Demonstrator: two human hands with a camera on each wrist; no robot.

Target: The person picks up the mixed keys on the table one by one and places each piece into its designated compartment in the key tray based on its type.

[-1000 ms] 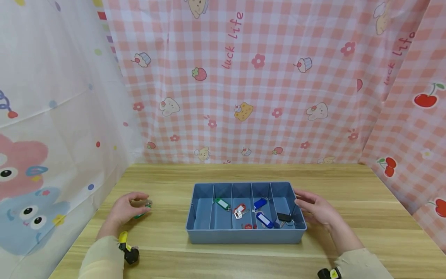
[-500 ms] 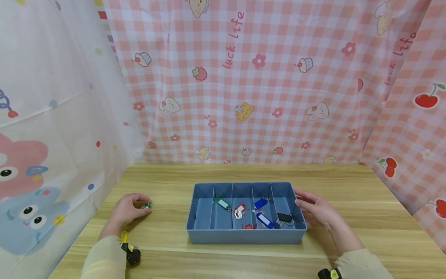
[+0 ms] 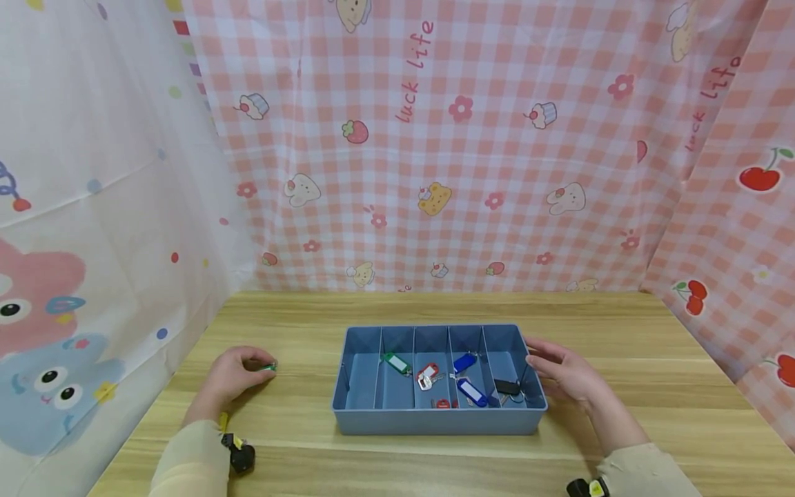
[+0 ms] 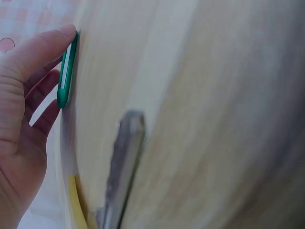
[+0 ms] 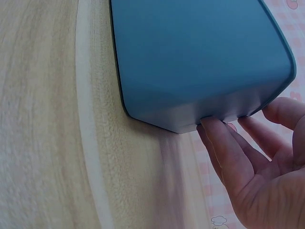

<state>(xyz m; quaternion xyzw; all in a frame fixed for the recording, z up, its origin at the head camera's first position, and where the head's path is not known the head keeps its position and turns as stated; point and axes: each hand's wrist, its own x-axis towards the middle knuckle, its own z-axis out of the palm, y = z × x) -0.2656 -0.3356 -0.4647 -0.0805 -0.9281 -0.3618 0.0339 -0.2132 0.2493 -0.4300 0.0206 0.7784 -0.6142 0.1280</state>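
At the left of the head view, my left hand point(image 3: 231, 378) pinches a green key tag point(image 4: 68, 71) with a pale label between thumb and fingers. The tag is edge-on in the left wrist view, and the fingers cover part of it. My right hand point(image 3: 562, 371) touches the right end of a blue divided box point(image 3: 435, 420), fingers fairly straight against the end wall point(image 5: 214, 107). Lying inside the box are another green key tag point(image 3: 397, 363), a red tag with a key point(image 3: 425, 381), blue tags point(image 3: 472, 392) and a black key fob point(image 3: 506, 387).
Upright dividers split the box into several compartments. It stands on a wood-grain table point(image 3: 298, 455), with a pink checked cloth point(image 3: 459, 152) hanging behind. Patterned cloth also hangs at both sides. Each wrist carries a black camera point(image 3: 242, 457) on a strap.
My left hand has moved slightly to the right with the green key tag, which has turned edge-on. My right hand and the box have stayed put.
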